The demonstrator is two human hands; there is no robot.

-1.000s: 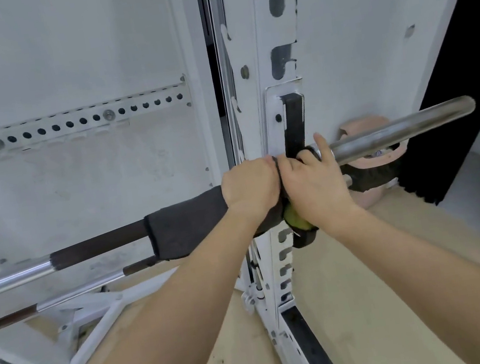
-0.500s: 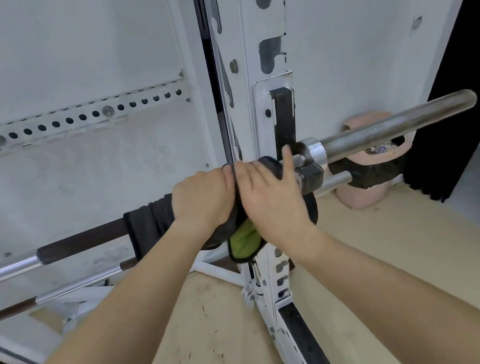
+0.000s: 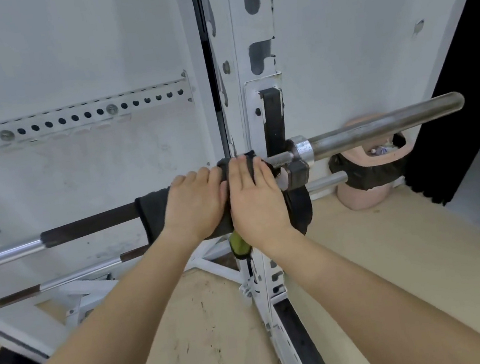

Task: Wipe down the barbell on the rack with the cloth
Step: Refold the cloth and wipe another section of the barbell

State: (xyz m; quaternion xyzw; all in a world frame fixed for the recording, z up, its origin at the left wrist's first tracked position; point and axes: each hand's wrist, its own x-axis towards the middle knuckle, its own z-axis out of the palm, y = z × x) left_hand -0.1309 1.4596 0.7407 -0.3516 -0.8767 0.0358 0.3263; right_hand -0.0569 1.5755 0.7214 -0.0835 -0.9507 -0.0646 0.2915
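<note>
Both forearms reach in from the bottom edge, and the left hand (image 3: pixel 194 207) and right hand (image 3: pixel 255 201) sit side by side, touching, on top of the barbell (image 3: pixel 380 126). Each hand is curled over the bar and grasps the dark cloth (image 3: pixel 151 213), which is wrapped around the shaft beneath the palms. A flap of cloth sticks out past the left hand's little-finger side, and a fold peeks up above the right hand's fingers (image 3: pixel 247 168). Below the two wrists, where the hands meet, a yellow-green patch (image 3: pixel 238 244) hangs down; whether it is the cloth's other face cannot be told.

Left of the left hand, the bar runs on as a dark band and then bright chrome to the frame edge. Right of the right hand, a short knurled stretch leads to the collar (image 3: pixel 301 151) and the bare sleeve, which ends well off to the right. Directly behind the hands stands the white rack upright (image 3: pixel 255 23), its black hook (image 3: pixel 273 120) carrying the bar just beyond the right hand's fingertips.

Lower and to the left, a second bar (image 3: pixel 60 280) lies below the first. Farther back, beyond the sleeve, a pink bin with a black liner (image 3: pixel 363 182) stands on the tan floor (image 3: pixel 398 251) against the white wall (image 3: pixel 57 53).
</note>
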